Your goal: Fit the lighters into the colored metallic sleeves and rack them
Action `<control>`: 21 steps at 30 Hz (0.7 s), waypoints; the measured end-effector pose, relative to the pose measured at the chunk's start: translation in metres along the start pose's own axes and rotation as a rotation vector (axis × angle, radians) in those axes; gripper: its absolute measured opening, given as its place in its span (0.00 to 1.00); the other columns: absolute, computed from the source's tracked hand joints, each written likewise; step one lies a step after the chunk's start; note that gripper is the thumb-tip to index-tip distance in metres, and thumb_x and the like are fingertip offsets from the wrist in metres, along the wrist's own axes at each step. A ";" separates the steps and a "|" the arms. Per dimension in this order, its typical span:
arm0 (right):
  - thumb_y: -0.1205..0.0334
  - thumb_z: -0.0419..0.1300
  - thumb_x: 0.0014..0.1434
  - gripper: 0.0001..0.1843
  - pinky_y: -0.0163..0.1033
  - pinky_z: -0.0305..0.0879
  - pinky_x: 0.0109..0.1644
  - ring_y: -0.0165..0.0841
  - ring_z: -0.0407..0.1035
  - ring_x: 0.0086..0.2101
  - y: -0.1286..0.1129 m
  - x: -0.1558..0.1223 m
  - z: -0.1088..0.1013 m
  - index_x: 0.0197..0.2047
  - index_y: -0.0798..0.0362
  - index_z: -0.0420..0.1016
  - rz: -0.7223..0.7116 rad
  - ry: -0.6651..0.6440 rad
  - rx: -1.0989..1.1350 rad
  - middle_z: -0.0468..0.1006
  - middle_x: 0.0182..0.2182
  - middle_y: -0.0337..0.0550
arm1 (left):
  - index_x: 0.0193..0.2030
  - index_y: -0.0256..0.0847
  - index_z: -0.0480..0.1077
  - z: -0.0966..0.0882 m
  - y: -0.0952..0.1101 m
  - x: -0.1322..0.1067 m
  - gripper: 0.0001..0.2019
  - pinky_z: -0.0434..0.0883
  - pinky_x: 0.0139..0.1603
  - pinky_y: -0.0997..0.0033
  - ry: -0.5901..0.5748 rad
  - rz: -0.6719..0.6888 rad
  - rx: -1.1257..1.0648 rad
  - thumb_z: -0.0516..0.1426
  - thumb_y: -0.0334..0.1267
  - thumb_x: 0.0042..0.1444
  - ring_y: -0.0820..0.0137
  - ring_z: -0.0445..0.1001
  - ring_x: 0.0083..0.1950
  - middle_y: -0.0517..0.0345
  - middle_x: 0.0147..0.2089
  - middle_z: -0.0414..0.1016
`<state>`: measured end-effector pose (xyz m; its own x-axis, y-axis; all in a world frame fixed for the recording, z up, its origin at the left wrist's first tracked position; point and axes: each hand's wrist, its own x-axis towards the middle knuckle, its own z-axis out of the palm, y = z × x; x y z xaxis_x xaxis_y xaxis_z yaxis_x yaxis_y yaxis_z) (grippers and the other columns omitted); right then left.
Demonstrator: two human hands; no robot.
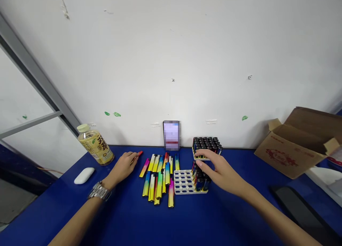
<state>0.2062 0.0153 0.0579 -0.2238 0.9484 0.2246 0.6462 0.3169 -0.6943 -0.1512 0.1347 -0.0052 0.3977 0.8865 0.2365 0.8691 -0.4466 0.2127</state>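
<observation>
My left hand (pixel 125 166) is closed around a lighter (pixel 139 153) whose red end sticks out past the fingers. Several metallic lighters (pixel 159 184), coloured yellow, blue, pink and green, lie in a loose heap to its right. Over the near white tray (pixel 184 182) hovers my right hand (pixel 216 167), thumb and forefinger apart with no object visible between them. Lighters (pixel 199 183) stand upright in the right part of this tray, partly hidden by the hand; the left holes are bare. A second tray behind it is packed with upright dark-topped lighters (pixel 207 144).
A phone (pixel 172 136) leans against the wall. At the left are a drink bottle (pixel 96 146) and a white oval case (pixel 84 175). An open cardboard box (pixel 285 155) sits at the right, with a dark flat object (pixel 296 205) nearer me.
</observation>
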 end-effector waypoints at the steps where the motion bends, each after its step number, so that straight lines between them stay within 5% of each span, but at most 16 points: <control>1: 0.51 0.49 0.65 0.17 0.46 0.67 0.51 0.40 0.67 0.52 0.003 -0.005 0.001 0.52 0.47 0.68 -0.011 0.015 0.014 0.73 0.52 0.46 | 0.47 0.40 0.72 0.000 0.001 -0.006 0.22 0.69 0.50 0.59 0.009 -0.012 0.000 0.42 0.46 0.62 0.60 0.73 0.46 0.47 0.45 0.76; 6: 0.52 0.56 0.61 0.32 0.55 0.62 0.59 0.46 0.59 0.60 0.027 -0.030 0.018 0.66 0.46 0.50 -0.011 0.036 0.086 0.61 0.62 0.52 | 0.42 0.41 0.72 0.002 0.023 -0.040 0.22 0.70 0.49 0.58 -0.002 -0.044 -0.009 0.40 0.48 0.65 0.63 0.72 0.41 0.50 0.39 0.74; 11: 0.55 0.67 0.50 0.54 0.57 0.56 0.62 0.48 0.54 0.62 0.040 -0.034 0.045 0.69 0.48 0.36 -0.017 0.083 0.172 0.54 0.65 0.58 | 0.64 0.38 0.57 0.025 0.057 -0.051 0.25 0.62 0.63 0.51 0.039 -0.173 -0.090 0.37 0.49 0.67 0.59 0.59 0.66 0.44 0.63 0.64; 16: 0.58 0.63 0.53 0.46 0.52 0.62 0.58 0.44 0.64 0.56 0.033 -0.031 0.052 0.68 0.46 0.40 0.062 0.095 0.166 0.63 0.60 0.54 | 0.69 0.34 0.45 0.040 0.067 -0.042 0.30 0.51 0.69 0.47 -0.060 -0.123 -0.142 0.35 0.50 0.67 0.56 0.42 0.73 0.42 0.71 0.48; 21: 0.58 0.62 0.53 0.44 0.51 0.63 0.57 0.45 0.63 0.57 0.036 -0.035 0.051 0.67 0.46 0.42 0.067 0.109 0.172 0.63 0.60 0.53 | 0.67 0.33 0.51 0.032 0.073 -0.035 0.29 0.52 0.67 0.42 -0.030 -0.131 -0.100 0.38 0.50 0.66 0.51 0.43 0.72 0.38 0.71 0.49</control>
<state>0.2001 -0.0075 -0.0098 -0.0981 0.9657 0.2403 0.5209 0.2555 -0.8145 -0.0918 0.0748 -0.0283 0.2927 0.9404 0.1729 0.8811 -0.3355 0.3334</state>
